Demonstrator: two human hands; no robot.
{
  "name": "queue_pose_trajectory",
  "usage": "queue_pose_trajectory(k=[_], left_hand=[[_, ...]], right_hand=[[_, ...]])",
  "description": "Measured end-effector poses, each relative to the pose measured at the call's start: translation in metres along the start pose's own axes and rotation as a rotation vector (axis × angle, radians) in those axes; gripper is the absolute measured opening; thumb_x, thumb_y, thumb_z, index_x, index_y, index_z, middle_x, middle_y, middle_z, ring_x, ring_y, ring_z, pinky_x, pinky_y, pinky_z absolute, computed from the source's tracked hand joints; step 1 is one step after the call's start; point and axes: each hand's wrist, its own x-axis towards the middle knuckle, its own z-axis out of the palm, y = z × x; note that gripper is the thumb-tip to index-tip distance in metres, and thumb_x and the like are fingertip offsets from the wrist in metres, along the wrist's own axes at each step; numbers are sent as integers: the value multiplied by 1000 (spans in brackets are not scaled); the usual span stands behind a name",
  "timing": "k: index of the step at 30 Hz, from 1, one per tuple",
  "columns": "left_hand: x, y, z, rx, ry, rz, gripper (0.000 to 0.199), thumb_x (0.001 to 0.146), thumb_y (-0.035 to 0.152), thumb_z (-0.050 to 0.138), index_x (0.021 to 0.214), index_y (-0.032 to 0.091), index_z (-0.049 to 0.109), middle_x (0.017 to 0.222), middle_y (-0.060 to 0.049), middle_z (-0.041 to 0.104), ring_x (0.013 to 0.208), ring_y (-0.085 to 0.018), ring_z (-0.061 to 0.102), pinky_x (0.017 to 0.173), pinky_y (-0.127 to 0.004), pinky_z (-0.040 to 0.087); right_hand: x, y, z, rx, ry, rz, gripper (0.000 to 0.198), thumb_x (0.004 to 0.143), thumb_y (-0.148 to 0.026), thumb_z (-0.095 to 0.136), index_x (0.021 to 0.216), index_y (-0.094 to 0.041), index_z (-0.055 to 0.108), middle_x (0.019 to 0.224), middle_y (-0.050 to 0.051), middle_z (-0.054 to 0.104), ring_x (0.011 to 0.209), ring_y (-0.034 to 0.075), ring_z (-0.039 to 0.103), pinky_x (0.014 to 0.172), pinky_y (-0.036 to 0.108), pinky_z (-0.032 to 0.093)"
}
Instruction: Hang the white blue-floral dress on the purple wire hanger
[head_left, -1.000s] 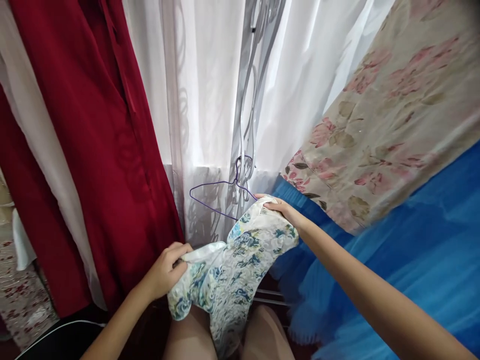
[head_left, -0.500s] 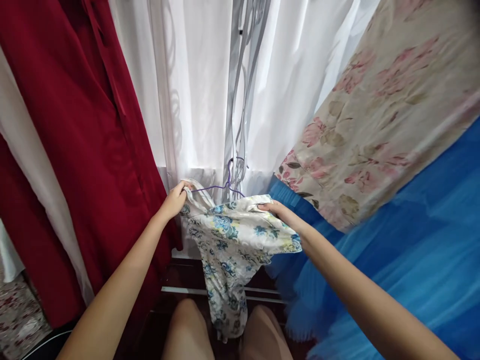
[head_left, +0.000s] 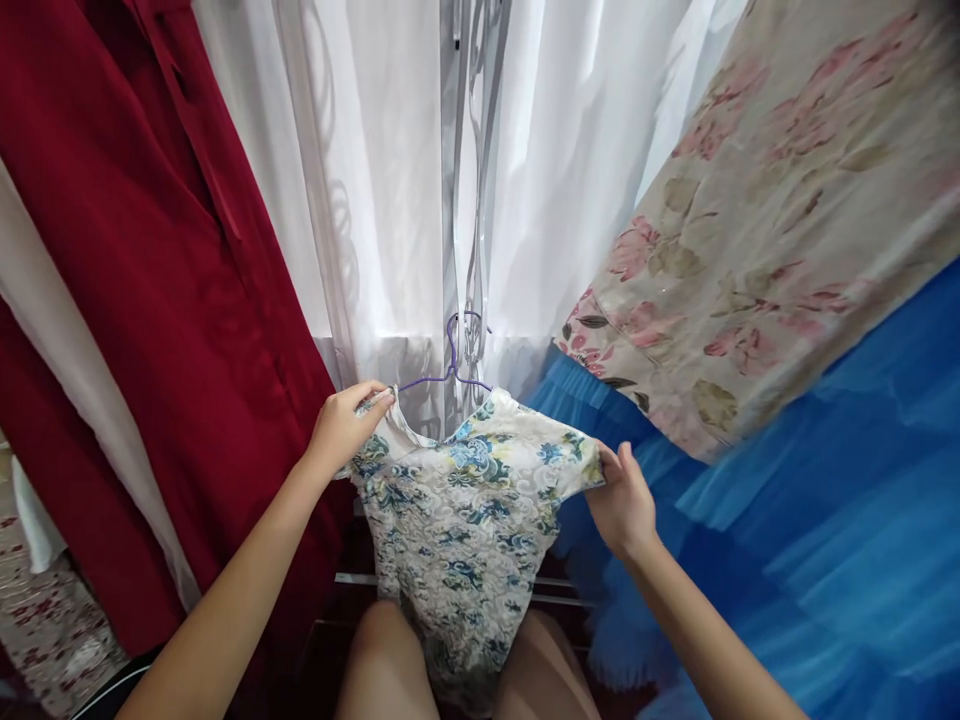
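A white short-sleeved floral blouse (head_left: 465, 520) with blue and yellow flowers hangs spread on a purple wire hanger (head_left: 452, 372), its neckline just under the hanger's bar. My left hand (head_left: 346, 425) pinches the fabric at the left shoulder, close to the hanger's end. At the right sleeve's edge is my right hand (head_left: 624, 500); its fingers touch the cuff and are partly hidden by it, while the thumb stands up apart from the cloth. The blouse's lower end drops between my knees, out of clear sight.
Dark red cloth (head_left: 172, 300) hangs at the left. White curtains (head_left: 390, 180) with grey ribbons (head_left: 471, 200) hang behind the hanger. A pink-flowered beige cloth (head_left: 750, 240) and blue tulle (head_left: 810, 530) fill the right side.
The blouse has gone from bunched to spread out, with its right shoulder now on the hanger. My right hand has moved from the shoulder outward to the sleeve edge; my left stays at the left shoulder.
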Motion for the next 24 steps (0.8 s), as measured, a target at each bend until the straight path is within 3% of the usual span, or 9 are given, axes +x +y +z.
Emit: queue_pose_trajectory(k=[5, 12, 16, 20, 22, 24], left_hand=[[0, 26, -1, 143, -4, 66, 21, 94, 39, 52, 90, 22, 65, 95, -2, 70, 92, -20, 63, 79, -26, 42], [-1, 51, 6, 178, -72, 76, 21, 98, 34, 43, 107, 22, 58, 95, -5, 69, 86, -22, 64, 72, -28, 41], [-2, 30, 6, 134, -62, 60, 20, 98, 32, 43, 105, 21, 58, 94, -4, 67, 85, -20, 62, 74, -26, 42], [-16, -7, 11, 179, 27, -9, 24, 98, 40, 44, 91, 21, 57, 78, -1, 62, 71, -17, 57, 66, -24, 39], [-27, -25, 15, 215, 114, -34, 25, 98, 40, 43, 91, 21, 57, 78, -1, 61, 71, -17, 57, 66, -24, 39], [-38, -39, 20, 231, 215, -24, 25, 99, 38, 41, 92, 21, 58, 81, -4, 63, 76, -19, 60, 70, -25, 41]], right_hand=[[-6, -13, -6, -134, 88, -144, 34, 83, -56, 64, 95, -24, 69, 79, 3, 71, 77, 25, 66, 63, 32, 51], [46, -55, 7, 14, 257, -297, 31, 79, -52, 69, 81, -22, 63, 59, -4, 53, 53, 15, 49, 48, 25, 40], [50, -73, 36, -64, 87, -334, 31, 85, -50, 64, 75, -21, 59, 64, -3, 51, 56, 13, 46, 51, 24, 38], [13, -74, 54, -345, -128, -421, 33, 96, -45, 50, 74, -21, 56, 65, -2, 50, 58, 13, 47, 52, 24, 39], [-21, -63, 53, -507, -233, -501, 26, 99, -36, 46, 87, -21, 63, 73, 1, 60, 66, 16, 57, 59, 26, 46], [-59, -45, 45, -615, -343, -614, 27, 99, -24, 44, 118, -25, 63, 92, 5, 70, 76, 20, 67, 68, 30, 53]])
